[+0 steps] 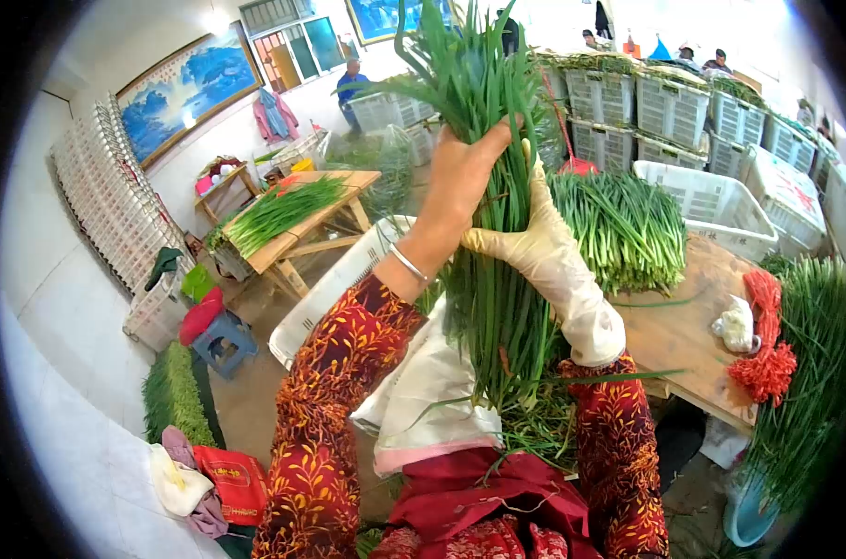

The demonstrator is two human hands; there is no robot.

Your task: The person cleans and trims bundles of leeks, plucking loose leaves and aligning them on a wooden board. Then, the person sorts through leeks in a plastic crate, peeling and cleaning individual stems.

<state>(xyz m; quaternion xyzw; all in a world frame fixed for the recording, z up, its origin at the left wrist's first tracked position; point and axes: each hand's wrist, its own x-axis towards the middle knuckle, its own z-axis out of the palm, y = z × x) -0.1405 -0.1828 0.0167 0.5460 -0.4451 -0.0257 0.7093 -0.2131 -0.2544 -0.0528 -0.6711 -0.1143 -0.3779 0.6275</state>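
Note:
A thick bundle of Chinese chives (499,312) is held upright in front of me, its leaf ends fanning out at the top. My left hand (474,172), bare with a silver bracelet at the wrist, is wrapped round its upper part. Just below and to the right, my right hand (538,242) in a pale yellow glove also grips the bundle. Loose chive leaves (544,424) lie beneath, near my lap. To the right, a large pile of chives (619,228) rests on a wooden table (670,321).
Red ties (763,335) and a small white bundle (735,324) lie on the table. More chives (810,363) hang at its right. White crates (600,98) are stacked behind. Left are another chive-laden table (297,224), a blue stool (225,347) and a white crate (316,303).

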